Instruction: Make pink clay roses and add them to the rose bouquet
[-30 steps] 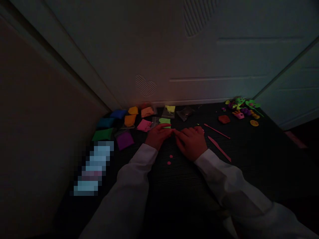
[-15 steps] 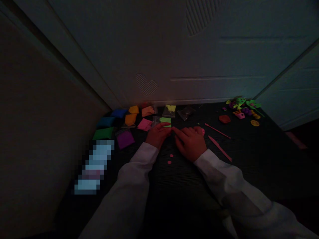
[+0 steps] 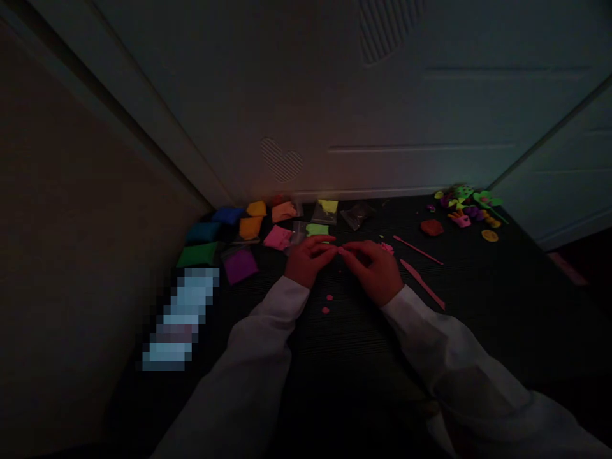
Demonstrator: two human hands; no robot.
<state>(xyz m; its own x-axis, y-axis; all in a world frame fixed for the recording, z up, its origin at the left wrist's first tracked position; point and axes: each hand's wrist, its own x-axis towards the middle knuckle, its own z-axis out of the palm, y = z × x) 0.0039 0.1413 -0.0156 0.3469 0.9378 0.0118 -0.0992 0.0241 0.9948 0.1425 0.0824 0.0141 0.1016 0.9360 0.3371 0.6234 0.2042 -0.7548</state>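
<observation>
In dim light, my right hand (image 3: pixel 377 271) pinches what looks like a tiny bit of pink clay (image 3: pixel 341 250) between thumb and index finger. My left hand (image 3: pixel 305 260) faces it, thumb and fingers drawn together close to the same bit; whether anything is in its fingertips is too dark to see. Below the hands lie two small flat pink clay pieces (image 3: pixel 326 310) and a tiny pink speck (image 3: pixel 340 271). A pink clay piece with a petal-like edge (image 3: pixel 387 248) is partly hidden behind my right hand. Right of it are a thin pink tool (image 3: pixel 418 250) and a pink clay knife (image 3: pixel 423 285).
Bags of coloured clay stand at the back left, including purple (image 3: pixel 240 265), green (image 3: pixel 198 254) and orange (image 3: pixel 250 227). A blurred bright screen (image 3: pixel 182 319) lies left. A red lump (image 3: pixel 431 227) and clay figures (image 3: pixel 471 207) sit back right, before a white panel (image 3: pixel 382 127).
My right hand has shifted slightly right and turned, its fingers moving from stretched forward into a pinch. My left hand has moved a little right. The tiny pink speck now shows below the fingertips.
</observation>
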